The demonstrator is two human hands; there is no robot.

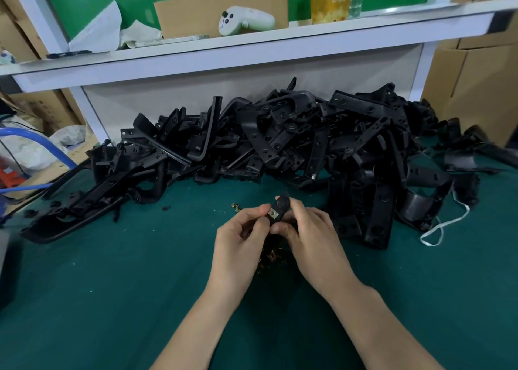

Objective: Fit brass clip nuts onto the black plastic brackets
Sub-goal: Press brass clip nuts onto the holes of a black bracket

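Both hands meet over the green mat [112,285] around one small black plastic bracket [281,205]. My right hand [308,235] grips the bracket from the right with curled fingers. A brass clip nut [272,215] sits on the bracket's middle, and my left hand [241,238] pinches it between thumb and fingers. Beneath the hands lies a small heap of loose brass clip nuts [273,256], partly hidden. A few more clip nuts [236,207] lie just left of the hands.
A large pile of black brackets [280,140] stretches across the back of the mat, with longer black parts [70,218] at the left. A white cord [440,226] trails at the right. Above is a white shelf [252,53] with a controller [244,20] and cardboard.
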